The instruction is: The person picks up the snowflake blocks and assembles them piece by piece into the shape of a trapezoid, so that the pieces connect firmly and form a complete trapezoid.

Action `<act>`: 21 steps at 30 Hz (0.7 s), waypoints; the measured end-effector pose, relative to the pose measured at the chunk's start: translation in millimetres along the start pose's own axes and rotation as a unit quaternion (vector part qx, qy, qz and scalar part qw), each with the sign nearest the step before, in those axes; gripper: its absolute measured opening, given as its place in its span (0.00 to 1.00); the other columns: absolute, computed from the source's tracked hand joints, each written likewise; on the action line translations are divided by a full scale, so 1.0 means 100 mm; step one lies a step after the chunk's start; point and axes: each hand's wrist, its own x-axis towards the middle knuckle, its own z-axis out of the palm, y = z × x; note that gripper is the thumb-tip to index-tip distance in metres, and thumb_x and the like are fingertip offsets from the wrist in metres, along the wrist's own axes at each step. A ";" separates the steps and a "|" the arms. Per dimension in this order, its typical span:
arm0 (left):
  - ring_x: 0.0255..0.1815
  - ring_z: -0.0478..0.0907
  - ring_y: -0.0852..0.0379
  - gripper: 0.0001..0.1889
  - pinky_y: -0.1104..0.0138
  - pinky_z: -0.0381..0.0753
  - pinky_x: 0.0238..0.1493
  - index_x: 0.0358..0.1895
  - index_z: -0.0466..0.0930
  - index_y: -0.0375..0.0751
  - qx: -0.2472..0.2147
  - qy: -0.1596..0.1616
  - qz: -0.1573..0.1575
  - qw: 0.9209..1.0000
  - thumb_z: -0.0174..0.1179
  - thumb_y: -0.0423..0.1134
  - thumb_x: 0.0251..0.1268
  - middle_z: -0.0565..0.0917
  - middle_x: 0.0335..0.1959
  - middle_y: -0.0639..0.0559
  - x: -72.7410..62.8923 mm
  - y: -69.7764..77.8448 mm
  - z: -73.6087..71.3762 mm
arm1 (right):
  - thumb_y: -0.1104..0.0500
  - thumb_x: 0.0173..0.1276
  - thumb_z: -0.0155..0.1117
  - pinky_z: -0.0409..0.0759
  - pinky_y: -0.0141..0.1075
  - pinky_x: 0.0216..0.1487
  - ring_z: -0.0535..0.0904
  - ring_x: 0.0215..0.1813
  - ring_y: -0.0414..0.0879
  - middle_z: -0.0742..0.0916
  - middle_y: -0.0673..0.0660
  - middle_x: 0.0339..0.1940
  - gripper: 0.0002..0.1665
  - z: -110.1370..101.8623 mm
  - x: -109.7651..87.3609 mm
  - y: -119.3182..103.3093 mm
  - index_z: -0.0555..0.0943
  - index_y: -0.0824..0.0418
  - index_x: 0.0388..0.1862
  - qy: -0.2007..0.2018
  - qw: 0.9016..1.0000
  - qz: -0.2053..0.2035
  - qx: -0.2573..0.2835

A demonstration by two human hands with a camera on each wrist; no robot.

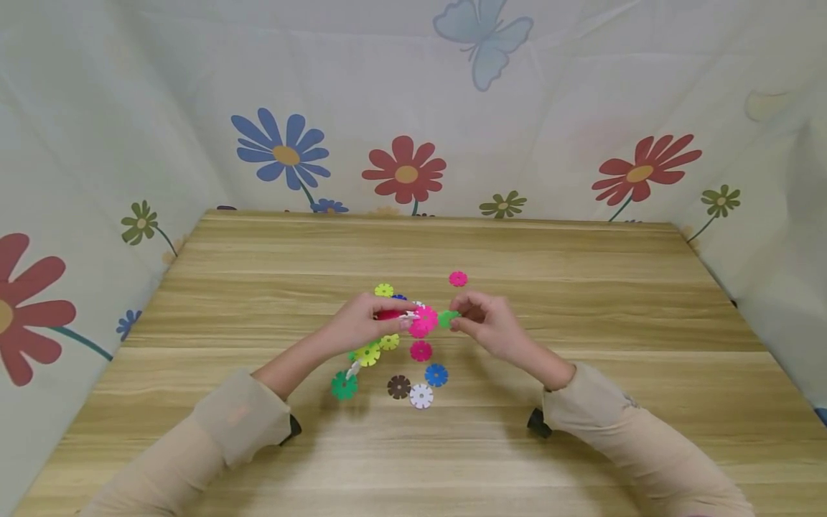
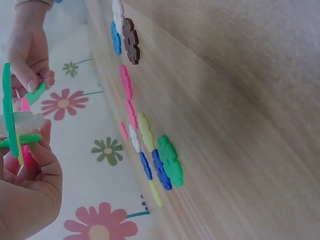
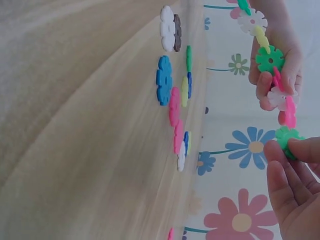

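From where I stand, both grips are closed on something. The left hand (image 1: 360,327) has thumb and fingers pinched together on a chain of slotted discs (image 3: 270,60), near the end that faces the other hand; a white disc (image 3: 276,97) sits right at those fingers and a pink end disc (image 1: 426,317) juts out past them. The rest of the chain trails off behind the left grip, back toward the person, to a dark green end disc (image 1: 344,385). The right hand (image 1: 496,329) pinches a single green disc (image 3: 287,139) by its edge, just beside the pink one; I cannot tell whether the two touch.

The discs look like thin plastic: very light, fairly stiff, smooth enough to slip if held by too little rim. None seems likely to break easily, but the chain's slotted joints could twist or pop apart if the far end sags. Close to the joint, as the left fingers are, seems the best hold; the loose disc is best taken by the rim, leaving a notch free.

Below the two grips, on the wooden table (image 1: 614,301), lie loose discs, among them a blue disc (image 1: 436,375) and a brown disc (image 1: 398,387) on the person's side.
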 end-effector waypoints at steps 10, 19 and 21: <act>0.18 0.62 0.60 0.18 0.74 0.65 0.19 0.51 0.77 0.45 0.001 -0.002 0.005 1.000 0.57 0.45 0.58 0.70 0.18 0.53 0.00 -0.01 -0.01 | 0.74 0.53 0.60 0.80 0.33 0.28 0.80 0.28 0.56 0.84 0.64 0.27 0.08 0.02 -0.02 0.01 0.77 0.71 0.35 0.008 1.000 -0.009 0.008; 0.15 0.59 0.60 0.17 0.75 0.62 0.17 0.51 0.77 0.45 -0.007 -0.009 0.007 1.000 0.56 0.43 0.59 0.65 0.13 0.55 -0.01 0.01 -0.01 | 0.74 0.53 0.60 0.79 0.30 0.27 0.81 0.27 0.45 0.84 0.63 0.27 0.09 0.03 -0.01 0.00 0.77 0.70 0.35 0.016 1.000 -0.021 0.008; 0.15 0.59 0.61 0.17 0.75 0.61 0.16 0.51 0.77 0.45 -0.009 -0.010 0.008 1.000 0.56 0.43 0.59 0.64 0.13 0.55 -0.01 0.01 0.00 | 0.74 0.54 0.60 0.79 0.30 0.27 0.81 0.27 0.46 0.84 0.63 0.27 0.08 0.03 -0.01 0.00 0.77 0.71 0.35 0.014 1.000 -0.022 0.012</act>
